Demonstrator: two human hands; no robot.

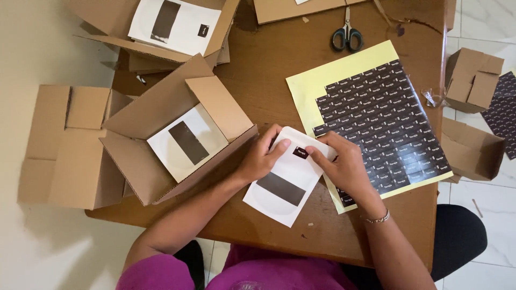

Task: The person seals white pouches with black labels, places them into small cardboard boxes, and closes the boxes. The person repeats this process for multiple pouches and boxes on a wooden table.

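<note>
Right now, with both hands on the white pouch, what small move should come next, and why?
Probably press the small dark sticker flat. The right hand pinches its edge near the top of the white pouch, while the left hand steadies the pouch on the wooden table, so it looks placed but not yet smoothed down.

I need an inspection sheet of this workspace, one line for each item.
Surface: brown wooden table, stained near the far edge.
Job's things: white pouch with a dark band; small dark sticker on it; sticker sheet on yellow backing.
Clutter: open cardboard box holding another pouch; scissors; more boxes around.
Grippers: left hand holds the pouch flat; right hand presses at the sticker.
Cables: nothing seen.
Surroundings: pale tiled floor; small box on it.
</note>
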